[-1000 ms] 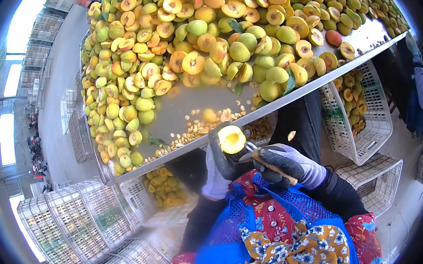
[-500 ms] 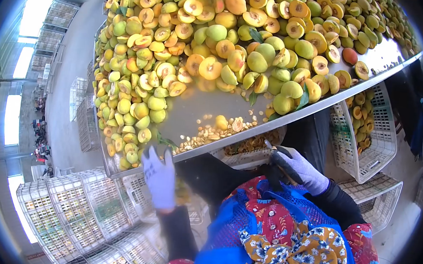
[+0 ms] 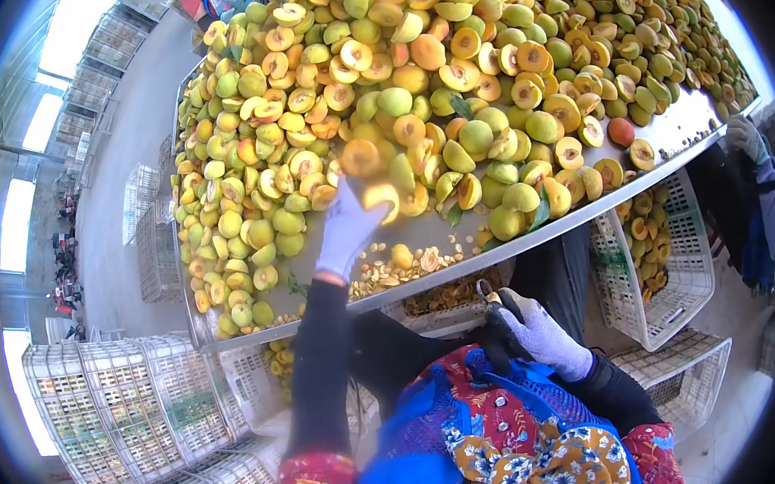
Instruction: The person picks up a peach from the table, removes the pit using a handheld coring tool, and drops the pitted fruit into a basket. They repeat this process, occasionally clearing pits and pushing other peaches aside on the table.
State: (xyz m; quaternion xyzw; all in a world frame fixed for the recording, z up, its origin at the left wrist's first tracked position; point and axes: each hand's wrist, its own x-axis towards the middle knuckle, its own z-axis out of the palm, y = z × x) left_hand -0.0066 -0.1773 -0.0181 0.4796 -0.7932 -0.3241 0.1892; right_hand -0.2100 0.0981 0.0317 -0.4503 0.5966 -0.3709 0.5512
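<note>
Two gloved hands, one person, at a steel desk [image 3: 441,236] heaped with whole and halved peaches.

Far left: stacked white crates [image 3: 129,404], nothing touching them.

Left hand [image 3: 348,226]: a second ago it held a peach half low at the chest, against the tool. Half a second ago it hung by the crates, palm bare. Now the arm is stretched up onto the desk, with the fingers at the heap's near edge, against a blurred yellow peach [image 3: 379,197]. Reading: that half has left the hand, and the hand is back at the heap. Motion blur hides whether the fingers have closed on the fruit, so I cannot tell.

Loose pits [image 3: 386,273] lie just below that hand, near the desk edge.

Right hand [image 3: 533,331]: barely shifted, clenched round the pitting knife [image 3: 488,292], below the desk rim.

Right: a crate [image 3: 695,287] of peach halves under the desk.

Far right: another person's gloved hand [image 3: 747,135], cut off by the lens rim.

Hidden: the knife handle inside the glove, and where the earlier half landed.
</note>
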